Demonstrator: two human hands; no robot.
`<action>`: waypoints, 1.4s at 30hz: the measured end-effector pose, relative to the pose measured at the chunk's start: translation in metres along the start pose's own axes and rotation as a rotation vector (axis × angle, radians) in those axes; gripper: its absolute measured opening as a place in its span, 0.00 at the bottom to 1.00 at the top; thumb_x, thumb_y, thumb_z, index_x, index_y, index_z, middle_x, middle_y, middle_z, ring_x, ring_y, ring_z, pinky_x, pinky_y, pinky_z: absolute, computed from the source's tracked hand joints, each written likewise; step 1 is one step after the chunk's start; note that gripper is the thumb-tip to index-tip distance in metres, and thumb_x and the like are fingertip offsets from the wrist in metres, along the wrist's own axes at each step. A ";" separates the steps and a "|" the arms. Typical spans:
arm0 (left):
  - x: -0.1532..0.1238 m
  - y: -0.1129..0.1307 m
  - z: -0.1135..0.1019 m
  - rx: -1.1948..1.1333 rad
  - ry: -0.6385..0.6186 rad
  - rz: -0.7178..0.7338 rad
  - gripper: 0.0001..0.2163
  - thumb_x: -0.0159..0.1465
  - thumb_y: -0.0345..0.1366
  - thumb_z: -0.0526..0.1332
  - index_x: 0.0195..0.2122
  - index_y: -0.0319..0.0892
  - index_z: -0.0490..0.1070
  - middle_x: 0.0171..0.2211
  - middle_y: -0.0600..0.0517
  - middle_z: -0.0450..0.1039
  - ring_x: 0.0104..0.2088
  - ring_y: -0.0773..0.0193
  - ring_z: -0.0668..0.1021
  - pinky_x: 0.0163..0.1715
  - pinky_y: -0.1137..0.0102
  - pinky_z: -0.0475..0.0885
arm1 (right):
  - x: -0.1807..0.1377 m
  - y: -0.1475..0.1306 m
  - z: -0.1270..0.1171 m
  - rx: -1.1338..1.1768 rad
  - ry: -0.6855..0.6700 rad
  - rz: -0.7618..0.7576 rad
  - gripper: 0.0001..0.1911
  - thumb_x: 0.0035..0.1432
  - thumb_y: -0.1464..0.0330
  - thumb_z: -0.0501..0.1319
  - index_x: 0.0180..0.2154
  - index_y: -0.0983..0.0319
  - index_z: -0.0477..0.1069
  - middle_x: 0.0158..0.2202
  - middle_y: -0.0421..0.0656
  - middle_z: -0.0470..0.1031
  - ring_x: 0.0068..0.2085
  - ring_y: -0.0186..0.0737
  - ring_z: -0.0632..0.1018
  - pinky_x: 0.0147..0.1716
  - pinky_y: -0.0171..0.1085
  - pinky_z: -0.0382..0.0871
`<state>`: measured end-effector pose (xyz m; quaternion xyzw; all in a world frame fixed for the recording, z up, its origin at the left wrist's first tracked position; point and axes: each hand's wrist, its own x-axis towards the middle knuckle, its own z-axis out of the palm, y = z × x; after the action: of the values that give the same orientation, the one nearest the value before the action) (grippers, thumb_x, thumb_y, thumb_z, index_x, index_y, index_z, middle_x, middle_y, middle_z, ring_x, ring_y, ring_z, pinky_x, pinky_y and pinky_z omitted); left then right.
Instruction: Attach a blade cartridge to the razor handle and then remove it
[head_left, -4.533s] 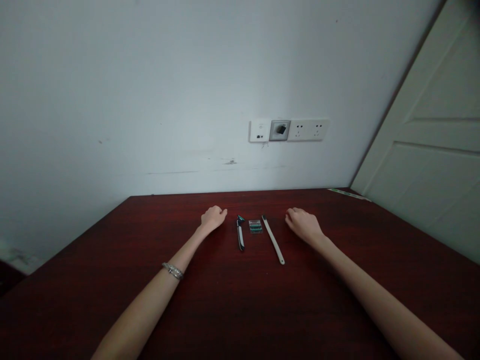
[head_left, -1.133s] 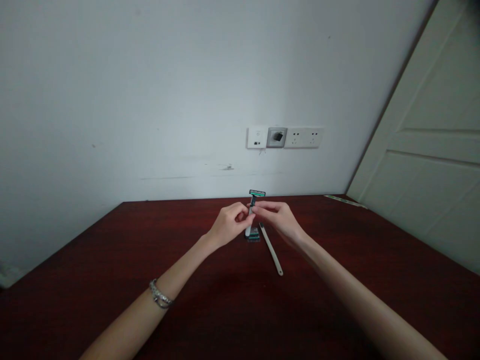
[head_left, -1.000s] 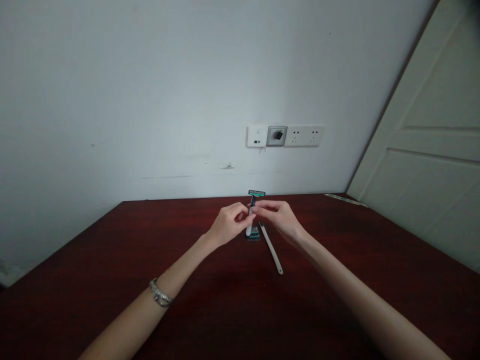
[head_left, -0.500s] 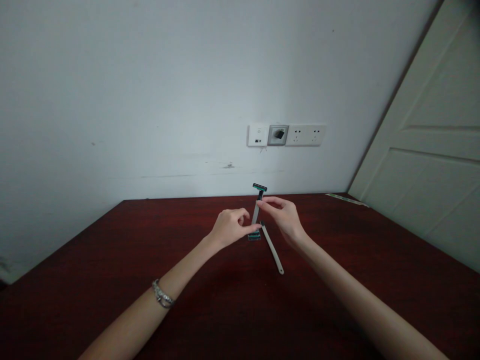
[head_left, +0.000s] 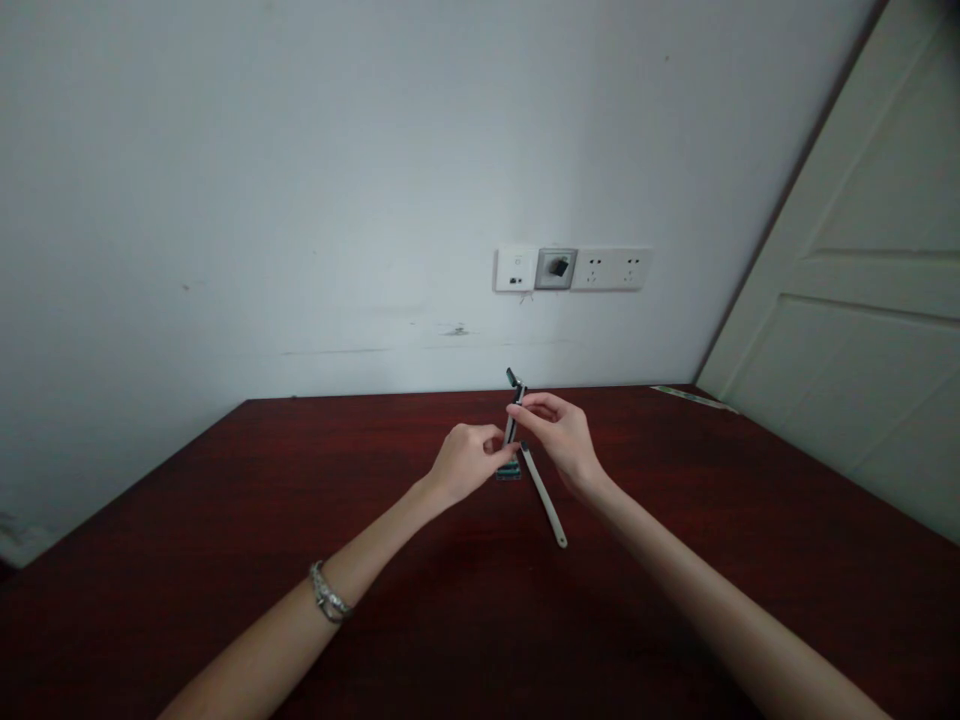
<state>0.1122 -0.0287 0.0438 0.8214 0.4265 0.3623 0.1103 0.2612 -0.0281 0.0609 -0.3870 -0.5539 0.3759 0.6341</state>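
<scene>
A razor (head_left: 511,428) with a pale handle and a dark neck stands nearly upright between my hands, its small green-and-black head at the top seen edge-on. My right hand (head_left: 561,430) pinches it near the neck between thumb and fingertips. Lower down, the thumb and fingers of my left hand (head_left: 469,458) are closed on the handle. Beneath them lies a small clear case with green strips (head_left: 508,470), partly covered by my left thumb. A second pale handle (head_left: 545,497) with a dark tip and a hole at its near end rests beside the case.
All this is on a dark red wooden table (head_left: 480,610). Against the back wall sit white sockets (head_left: 611,269) and a grey switch plate (head_left: 556,269). A flat printed strip (head_left: 694,398) lies at the far right edge, near a white panelled door (head_left: 862,300).
The razor has turned about its length, so its head shows edge-on instead of broadside. My left fingers have closed in on the lower handle. The second handle and case stay put.
</scene>
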 end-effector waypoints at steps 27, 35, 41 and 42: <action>0.002 -0.012 0.001 -0.342 -0.230 -0.025 0.13 0.60 0.40 0.54 0.25 0.36 0.68 0.19 0.57 0.58 0.21 0.72 0.59 0.21 0.75 0.54 | -0.002 0.012 0.000 0.210 -0.095 0.104 0.15 0.48 0.58 0.64 0.33 0.63 0.77 0.38 0.47 0.78 0.41 0.43 0.77 0.40 0.39 0.70; 0.000 -0.010 0.006 -0.306 -0.263 0.009 0.13 0.61 0.40 0.53 0.26 0.37 0.68 0.19 0.57 0.60 0.20 0.71 0.61 0.21 0.74 0.55 | -0.002 0.025 0.002 0.206 -0.046 0.049 0.15 0.50 0.57 0.63 0.32 0.63 0.75 0.32 0.45 0.78 0.36 0.41 0.78 0.38 0.39 0.70; 0.007 -0.016 -0.007 -0.219 -0.450 0.044 0.15 0.59 0.47 0.56 0.30 0.39 0.74 0.24 0.52 0.71 0.24 0.67 0.70 0.27 0.72 0.62 | -0.004 0.025 0.004 0.265 0.050 0.063 0.17 0.50 0.55 0.62 0.31 0.63 0.72 0.27 0.42 0.76 0.29 0.36 0.77 0.34 0.36 0.70; 0.012 -0.020 -0.007 -0.275 -0.435 0.022 0.15 0.59 0.46 0.56 0.32 0.39 0.74 0.28 0.50 0.73 0.28 0.65 0.72 0.31 0.72 0.64 | -0.005 0.023 0.005 0.287 0.051 0.081 0.17 0.50 0.55 0.62 0.31 0.63 0.72 0.26 0.41 0.75 0.28 0.36 0.77 0.32 0.36 0.71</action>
<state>0.0992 -0.0083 0.0450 0.8619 0.3306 0.2326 0.3061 0.2545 -0.0226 0.0387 -0.3237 -0.4620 0.4666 0.6812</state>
